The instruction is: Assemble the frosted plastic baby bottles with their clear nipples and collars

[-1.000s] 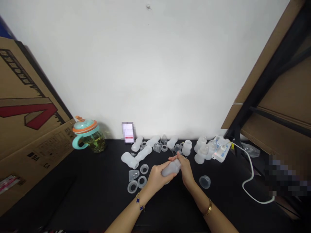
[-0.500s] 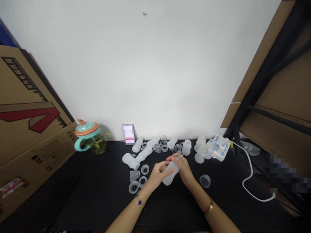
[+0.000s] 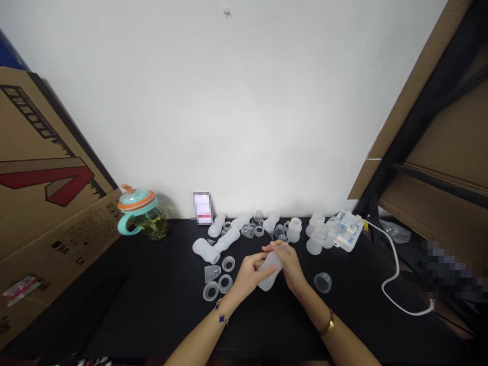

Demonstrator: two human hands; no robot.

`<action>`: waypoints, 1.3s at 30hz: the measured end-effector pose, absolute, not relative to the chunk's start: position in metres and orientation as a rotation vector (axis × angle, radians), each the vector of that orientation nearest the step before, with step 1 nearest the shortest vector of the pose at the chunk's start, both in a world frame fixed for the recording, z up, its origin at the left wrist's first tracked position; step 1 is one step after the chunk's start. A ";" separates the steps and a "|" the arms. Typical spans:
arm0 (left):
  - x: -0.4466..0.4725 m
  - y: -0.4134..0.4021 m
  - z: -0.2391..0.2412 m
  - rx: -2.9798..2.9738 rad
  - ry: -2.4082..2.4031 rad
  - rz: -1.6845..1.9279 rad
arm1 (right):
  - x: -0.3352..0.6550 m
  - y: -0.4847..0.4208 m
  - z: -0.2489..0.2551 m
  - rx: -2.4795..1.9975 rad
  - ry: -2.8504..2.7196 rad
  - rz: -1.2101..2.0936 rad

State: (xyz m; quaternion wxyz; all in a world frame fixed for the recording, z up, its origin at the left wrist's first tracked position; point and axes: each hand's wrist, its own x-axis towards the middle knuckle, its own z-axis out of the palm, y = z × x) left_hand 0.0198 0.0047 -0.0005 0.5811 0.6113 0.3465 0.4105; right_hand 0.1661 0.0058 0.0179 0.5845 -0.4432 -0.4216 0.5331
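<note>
Both hands hold one frosted plastic bottle [image 3: 269,275] above the black table [image 3: 152,305]. My left hand [image 3: 249,274] wraps its fingers round the bottle's body. My right hand [image 3: 290,264] grips its upper end, fingers pinched at the neck; what sits at the neck is too small to make out. Loose clear rings [image 3: 218,284] lie just left of my left hand. A clear dome cap [image 3: 323,282] rests to the right of my right hand.
Several more frosted bottles [image 3: 224,240] and small parts lie along the white wall. A teal and orange handled cup [image 3: 139,213] stands at the left beside a cardboard box [image 3: 41,193]. A white power strip [image 3: 348,231] with cable [image 3: 396,274] sits right, under a shelf frame [image 3: 419,127].
The bottle has turned from lying across my hands to tilted more upright, base toward me. Both hands stay closed on it in about the same spot.
</note>
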 end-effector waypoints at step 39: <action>0.008 0.021 0.000 0.944 0.812 1.078 | 0.163 0.016 0.002 -0.806 -0.667 1.637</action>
